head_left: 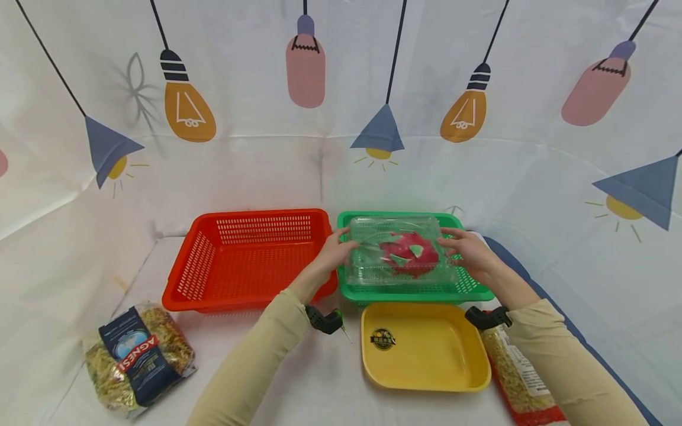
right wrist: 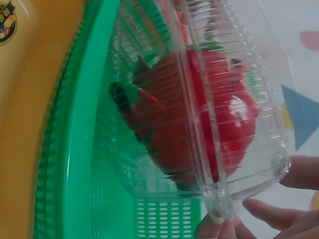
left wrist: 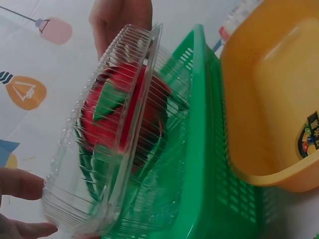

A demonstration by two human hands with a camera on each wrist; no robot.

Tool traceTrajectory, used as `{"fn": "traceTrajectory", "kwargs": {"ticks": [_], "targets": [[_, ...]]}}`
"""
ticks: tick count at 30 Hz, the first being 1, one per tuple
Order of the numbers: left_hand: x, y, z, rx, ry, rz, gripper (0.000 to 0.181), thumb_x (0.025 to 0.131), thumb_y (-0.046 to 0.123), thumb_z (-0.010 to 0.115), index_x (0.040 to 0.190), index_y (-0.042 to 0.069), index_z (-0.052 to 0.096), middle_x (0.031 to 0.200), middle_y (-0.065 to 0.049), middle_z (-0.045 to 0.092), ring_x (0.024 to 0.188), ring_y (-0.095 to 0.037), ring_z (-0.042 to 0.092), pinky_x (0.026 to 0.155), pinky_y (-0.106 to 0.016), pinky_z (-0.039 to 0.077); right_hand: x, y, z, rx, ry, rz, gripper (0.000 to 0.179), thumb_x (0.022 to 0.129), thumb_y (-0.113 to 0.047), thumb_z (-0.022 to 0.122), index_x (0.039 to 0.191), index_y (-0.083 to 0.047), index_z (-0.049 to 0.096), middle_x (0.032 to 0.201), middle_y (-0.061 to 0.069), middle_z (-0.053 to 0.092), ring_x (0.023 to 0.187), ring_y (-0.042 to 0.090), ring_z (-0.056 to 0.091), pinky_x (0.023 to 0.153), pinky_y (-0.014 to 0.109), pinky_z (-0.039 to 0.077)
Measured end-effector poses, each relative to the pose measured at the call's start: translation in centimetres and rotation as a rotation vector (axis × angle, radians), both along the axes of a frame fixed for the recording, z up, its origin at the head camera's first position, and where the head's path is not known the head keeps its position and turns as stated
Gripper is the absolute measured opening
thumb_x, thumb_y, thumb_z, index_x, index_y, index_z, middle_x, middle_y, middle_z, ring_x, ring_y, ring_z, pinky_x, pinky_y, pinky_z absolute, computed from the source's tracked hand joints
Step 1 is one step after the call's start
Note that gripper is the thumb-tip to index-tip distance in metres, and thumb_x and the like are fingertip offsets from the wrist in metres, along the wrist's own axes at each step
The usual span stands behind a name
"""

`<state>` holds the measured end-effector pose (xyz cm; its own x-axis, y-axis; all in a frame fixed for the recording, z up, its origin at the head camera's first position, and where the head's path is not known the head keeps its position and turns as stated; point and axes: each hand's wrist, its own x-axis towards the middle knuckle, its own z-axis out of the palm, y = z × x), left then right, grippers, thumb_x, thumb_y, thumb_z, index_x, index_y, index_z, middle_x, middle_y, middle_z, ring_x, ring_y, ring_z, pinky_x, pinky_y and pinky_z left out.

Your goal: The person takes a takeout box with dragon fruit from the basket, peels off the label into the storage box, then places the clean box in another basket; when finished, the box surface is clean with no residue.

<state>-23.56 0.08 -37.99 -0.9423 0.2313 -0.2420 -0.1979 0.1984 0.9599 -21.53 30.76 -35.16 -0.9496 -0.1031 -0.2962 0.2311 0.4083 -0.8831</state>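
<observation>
A clear plastic clamshell box (head_left: 367,266) holds a pink dragon fruit (head_left: 412,253) with green scales. The box is over the green basket (head_left: 415,296), its lower part within the rim. My left hand (head_left: 331,258) grips the left end of the box, thumb and fingers at its corner. At the opposite end my right hand (head_left: 473,254) holds it too. In the right wrist view, fingers (right wrist: 279,214) pinch the box's corner and edge. The lid (left wrist: 75,129) lies over the fruit; whether it is latched I cannot tell.
A red basket (head_left: 256,266) stands left of the green one. In front sits a yellow tray (head_left: 426,349) with a fruit sticker. A pasta bag (head_left: 141,358) lies at the left; another food bag (head_left: 519,367) is partly under the right forearm. A lamp-patterned cloth (head_left: 256,165) hangs behind.
</observation>
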Motion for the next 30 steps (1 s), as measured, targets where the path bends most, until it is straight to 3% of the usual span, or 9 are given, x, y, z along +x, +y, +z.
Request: {"fn": "traceTrajectory", "kwargs": {"ticks": [4, 7, 11, 16, 20, 26, 30], "targets": [[-0.1, 0.5, 0.1, -0.034, -0.019, -0.014, 0.066, 0.099, 0.02, 0.053, 0.158, 0.01, 0.026, 0.143, -0.016, 0.046, 0.084, -0.021, 0.05, 0.095, -0.043, 0.046, -0.2, 0.4, -0.1, -0.023, -0.03, 0.015, 0.065, 0.108, -0.029, 0.044, 0.161, -0.008, 0.013, 0.16, 0.026, 0.018, 0.123, 0.037, 0.04, 0.106, 0.053, 0.036], [-0.3, 0.8, 0.1, -0.032, -0.031, -0.022, 0.065, 0.098, 0.016, 0.051, 0.157, 0.007, 0.025, 0.149, -0.018, 0.041, 0.107, -0.027, 0.05, 0.105, -0.05, 0.042, -0.4, 0.6, -0.3, -0.039, -0.053, 0.021, 0.063, 0.108, -0.027, 0.043, 0.16, -0.007, 0.014, 0.161, 0.026, 0.016, 0.131, 0.041, 0.035, 0.114, 0.059, 0.029], [-0.6, 1.3, 0.1, -0.035, -0.027, -0.045, 0.062, 0.098, 0.011, 0.05, 0.156, 0.003, 0.026, 0.149, -0.019, 0.043, 0.128, -0.033, 0.044, 0.11, -0.054, 0.039, -0.7, 0.9, -0.5, -0.026, -0.071, 0.03, 0.062, 0.108, -0.023, 0.043, 0.16, -0.006, 0.015, 0.159, 0.027, 0.019, 0.123, 0.038, 0.04, 0.113, 0.06, 0.03], [-1.0, 1.7, 0.0, -0.066, -0.018, -0.072, 0.061, 0.097, 0.005, 0.049, 0.155, 0.003, 0.029, 0.142, -0.018, 0.048, 0.124, -0.034, 0.046, 0.108, -0.055, 0.04, -1.0, 1.4, -0.9, -0.004, -0.068, 0.051, 0.061, 0.108, -0.021, 0.042, 0.16, -0.003, 0.014, 0.153, 0.028, 0.025, 0.106, 0.029, 0.048, 0.111, 0.061, 0.033], [-1.1, 1.9, -0.3, -0.159, -0.015, -0.065, 0.06, 0.097, 0.004, 0.048, 0.154, 0.001, 0.031, 0.142, -0.018, 0.049, 0.118, -0.032, 0.048, 0.105, -0.052, 0.044, -1.4, 1.7, -1.3, 0.028, -0.074, 0.071, 0.061, 0.108, -0.019, 0.042, 0.159, -0.002, 0.015, 0.148, 0.028, 0.029, 0.097, 0.026, 0.05, 0.108, 0.058, 0.039], [-1.2, 2.6, -1.0, -0.312, 0.05, -0.068, 0.053, 0.098, 0.003, 0.045, 0.15, -0.005, 0.036, 0.148, -0.018, 0.046, 0.107, -0.03, 0.047, 0.09, -0.041, 0.046, -2.0, 2.4, -1.8, 0.127, -0.114, 0.141, 0.062, 0.107, -0.018, 0.043, 0.157, 0.003, 0.015, 0.151, 0.034, 0.027, 0.109, 0.034, 0.055, 0.096, 0.049, 0.052], [-1.2, 3.2, -1.4, -0.376, 0.083, -0.088, 0.039, 0.099, 0.003, 0.046, 0.136, -0.008, 0.046, 0.126, -0.021, 0.055, 0.093, -0.027, 0.047, 0.08, -0.039, 0.043, -2.2, 2.9, -2.3, 0.157, -0.142, 0.164, 0.064, 0.106, -0.017, 0.045, 0.157, 0.005, 0.013, 0.151, 0.037, 0.026, 0.112, 0.039, 0.056, 0.09, 0.047, 0.055]]}}
